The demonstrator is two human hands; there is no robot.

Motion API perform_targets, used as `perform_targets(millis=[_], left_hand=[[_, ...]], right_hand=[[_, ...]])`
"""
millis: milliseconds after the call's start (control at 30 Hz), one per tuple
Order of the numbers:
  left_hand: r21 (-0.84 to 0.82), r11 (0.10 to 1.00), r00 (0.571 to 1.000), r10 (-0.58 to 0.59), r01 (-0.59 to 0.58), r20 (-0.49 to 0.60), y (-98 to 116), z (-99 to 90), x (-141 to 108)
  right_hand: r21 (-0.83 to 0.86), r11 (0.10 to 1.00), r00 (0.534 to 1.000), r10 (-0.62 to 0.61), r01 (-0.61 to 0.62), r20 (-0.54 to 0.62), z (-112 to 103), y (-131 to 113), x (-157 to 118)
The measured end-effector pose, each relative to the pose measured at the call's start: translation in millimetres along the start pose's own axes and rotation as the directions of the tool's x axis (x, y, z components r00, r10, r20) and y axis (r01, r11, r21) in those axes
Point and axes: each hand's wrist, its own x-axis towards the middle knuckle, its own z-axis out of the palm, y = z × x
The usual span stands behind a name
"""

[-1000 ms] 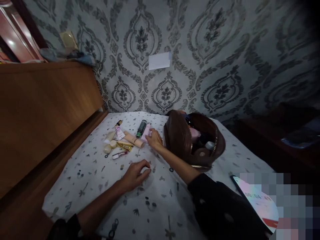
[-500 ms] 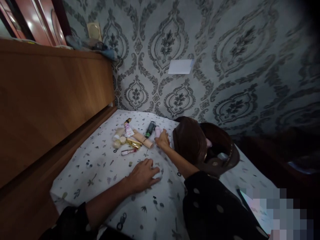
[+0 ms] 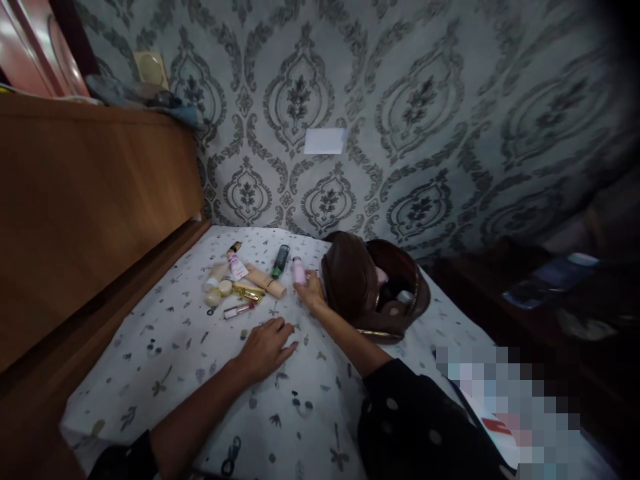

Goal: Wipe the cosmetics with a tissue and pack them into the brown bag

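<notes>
My right hand [image 3: 311,293] is at the lower end of a small pink bottle [image 3: 298,268], with the thumb on its near left side and the fingers to the right. The fingers partly hide the bottle's base. Just left of it lies a dark bottle with a green end [image 3: 281,261]. My left hand [image 3: 267,347] rests on the patterned sheet [image 3: 200,373], palm down and fingers loosely spread, holding nothing. Beyond it are a lip gloss tube [image 3: 239,311], gold tubes [image 3: 249,293], a beige squeeze tube [image 3: 267,279], round cream-coloured pots [image 3: 213,296] and a white-and-pink tube [image 3: 237,265].
A brown leather bag [image 3: 350,277] sits unzipped to the right of my right hand, with things inside. A wooden furniture panel [image 3: 100,200] borders the left side, and the patterned wall [image 3: 415,133] stands behind. A device, partly blurred out, lies at lower right.
The view has turned to the right, so everything sits further left. My right hand stays at the pink bottle, which is slightly further from the dark bottle. My left hand remains on the sheet.
</notes>
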Motion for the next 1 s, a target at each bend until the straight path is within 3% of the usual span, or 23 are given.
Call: perform_targets(millis=[267, 467, 667, 833, 1000], left_hand=[[-0.028, 0.999, 1.000, -0.021, 0.022, 0.013, 2.0, -2.1, 2.5], [0.022, 1.000, 1.000, 0.001, -0.001, 0.009, 2.0, -0.7, 4.6], [0.019, 1.000, 0.999, -0.011, 0.010, 0.037, 1.0, -0.9, 6.1], [-0.010, 1.000, 0.999, -0.003, 0.003, 0.049, 1.3, -1.7, 6.4], [-0.079, 0.996, 0.997, 0.031, -0.037, -0.077, 0.0, -0.8, 6.0]], right_hand=[[-0.078, 0.995, 0.997, -0.068, 0.065, -0.035, 0.0, -4.9, -8.2], [-0.140, 0.969, 0.977, -0.210, 0.205, -0.023, 3.6, -41.6, 11.7], [-0.131, 0.973, 0.981, -0.194, 0.192, -0.004, 14.2, -71.4, 34.2], [0.012, 0.993, 0.991, -0.119, 0.118, 0.067, 12.8, -84.0, 44.0], [0.305, 0.952, 0.990, -0.008, -0.036, 0.143, 2.6, -83.8, 49.6]])
